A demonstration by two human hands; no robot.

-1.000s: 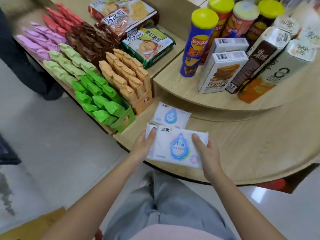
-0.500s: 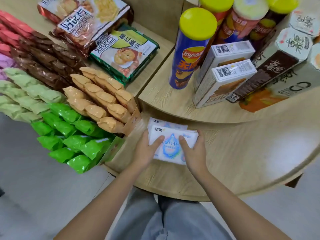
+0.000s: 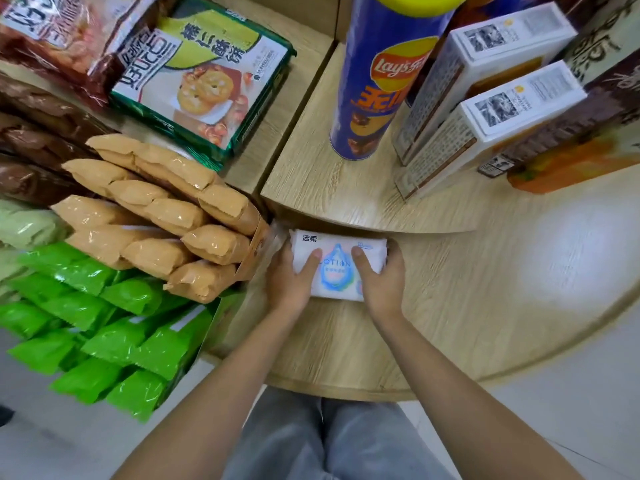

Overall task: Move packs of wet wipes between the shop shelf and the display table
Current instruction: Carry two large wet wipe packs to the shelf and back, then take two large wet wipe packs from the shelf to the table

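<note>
Both hands, left hand [image 3: 290,282] and right hand [image 3: 380,282], grip the ends of a wet-wipes pack [image 3: 337,265] set on the display table [image 3: 485,306] just below its raised tier [image 3: 311,188], so this placement looks nearly finished, only the letting go left.

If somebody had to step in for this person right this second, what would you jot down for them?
Left hand and right hand: both grip the wet wipes pack, thumbs on top.
Pack: on the lower tier of the display table, tight against the step of the raised tier, beside the orange snack packs. Whether another pack lies underneath cannot be seen.
Done: this pack has reached the table.
Left: let go, probably fetch more packs.
</note>
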